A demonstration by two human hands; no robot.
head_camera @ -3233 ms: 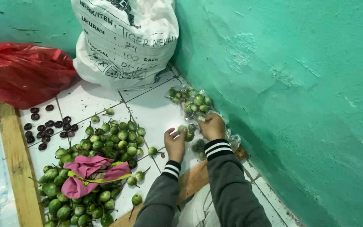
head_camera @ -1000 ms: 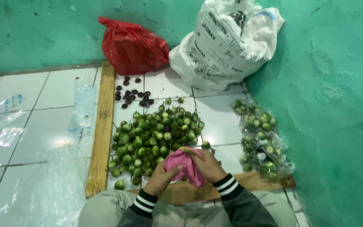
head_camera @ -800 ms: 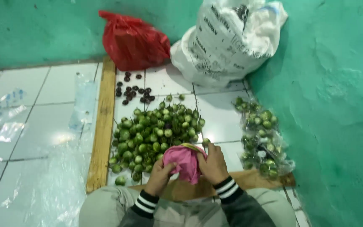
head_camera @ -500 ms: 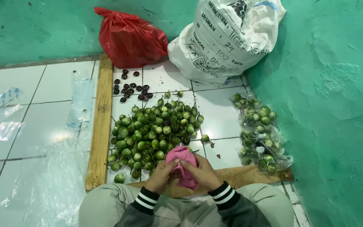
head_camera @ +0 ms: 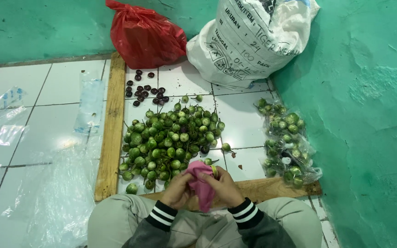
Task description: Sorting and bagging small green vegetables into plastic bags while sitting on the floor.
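So both hands, left hand (head_camera: 176, 189) & right hand (head_camera: 225, 186), pinch a pink bag (head_camera: 200, 183) by green eggplants (head_camera: 171, 140). Imo rub the edges apart w/ thumbs.

Produce sorting corner: tiled floor (head_camera: 47, 92), eggplant pile (head_camera: 171, 142), bulk sack (head_camera: 253, 41).

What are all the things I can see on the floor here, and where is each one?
Pink cloth: one, pink, held in both hands in front of the lap.
Green round fruits: a big pile, green, on the white tiles ahead of the hands.
Dark round fruits: a small scatter, dark purple, behind the green pile.
Bagged fruits: several clear bags, green, by the right wall.
Red bag: one, red, against the back wall.
White sack: one, white, in the corner.
Wooden planks: two, brown, left of and in front of the pile.
Clear plastic bags: several, see-through, on the left tiles.
Left hand: on the cloth.
Right hand: on the cloth.
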